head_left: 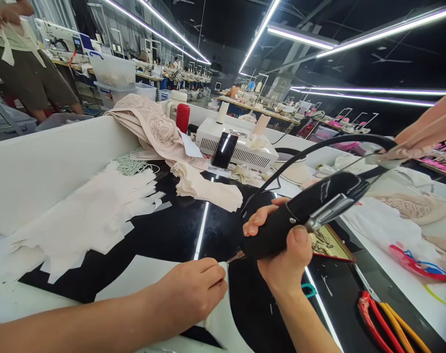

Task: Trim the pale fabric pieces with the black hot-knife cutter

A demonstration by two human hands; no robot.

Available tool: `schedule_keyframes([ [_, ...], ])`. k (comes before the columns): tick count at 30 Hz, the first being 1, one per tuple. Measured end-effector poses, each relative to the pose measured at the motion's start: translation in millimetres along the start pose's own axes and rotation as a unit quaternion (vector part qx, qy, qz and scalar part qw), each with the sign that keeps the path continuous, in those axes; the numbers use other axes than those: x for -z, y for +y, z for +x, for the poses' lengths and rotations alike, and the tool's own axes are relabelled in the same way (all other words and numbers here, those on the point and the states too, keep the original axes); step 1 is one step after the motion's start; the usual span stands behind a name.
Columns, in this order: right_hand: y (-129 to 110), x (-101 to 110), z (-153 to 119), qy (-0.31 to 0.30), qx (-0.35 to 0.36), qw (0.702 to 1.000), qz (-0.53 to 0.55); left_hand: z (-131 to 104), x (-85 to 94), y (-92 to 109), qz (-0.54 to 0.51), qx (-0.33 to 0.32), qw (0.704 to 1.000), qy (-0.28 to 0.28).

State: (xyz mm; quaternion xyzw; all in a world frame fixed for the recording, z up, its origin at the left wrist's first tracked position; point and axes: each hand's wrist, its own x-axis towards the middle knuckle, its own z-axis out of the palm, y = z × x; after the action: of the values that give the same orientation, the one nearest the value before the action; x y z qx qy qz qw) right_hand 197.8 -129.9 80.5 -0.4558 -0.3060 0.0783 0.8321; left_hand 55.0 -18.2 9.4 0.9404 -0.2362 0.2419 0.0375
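Observation:
My right hand [287, 255] is closed around a thick black corded hand tool [282, 223] with a metal lever on its side. The tool's narrow metal tip [236, 256] points left and down, close to the fingers of my left hand. Those fingers are pinched together; my left hand [197, 291] grips the edge of a white sheet piece [135, 279] lying on the glossy black tabletop [164, 230]. Part of the sheet is hidden under my left hand and forearm. From the tool's rear, a black cable [318, 143] loops up and back over the table.
Stacked pale cut pieces [86, 211] lie left, beige strips [208, 189] in the middle. A phone [225, 149] leans on a white vented box [252, 154]. Red-handled pliers [377, 323] and a tray of small metal parts [328, 242] lie right. Another person [28, 73] stands far left.

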Motion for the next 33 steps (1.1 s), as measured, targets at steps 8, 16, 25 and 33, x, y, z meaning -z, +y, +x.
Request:
schedule_keyframes([
  [8,3.7,-0.7,-4.3,0.014,0.002,1.000,-0.014,-1.7,-1.9,-2.1,0.002,-0.013,1.000,-0.001],
  [16,6.7,-0.7,-7.5,0.006,0.019,0.999,-0.028,-6.3,-3.5,4.1,0.003,0.025,0.999,0.029],
  [25,7.1,-0.9,-7.8,0.005,0.026,0.999,-0.041,-6.3,-3.7,4.8,0.036,0.012,0.998,0.052],
  [33,7.0,-2.7,-7.6,0.011,0.023,0.999,-0.032,-7.0,-7.5,4.9,0.057,0.005,0.997,0.055],
])
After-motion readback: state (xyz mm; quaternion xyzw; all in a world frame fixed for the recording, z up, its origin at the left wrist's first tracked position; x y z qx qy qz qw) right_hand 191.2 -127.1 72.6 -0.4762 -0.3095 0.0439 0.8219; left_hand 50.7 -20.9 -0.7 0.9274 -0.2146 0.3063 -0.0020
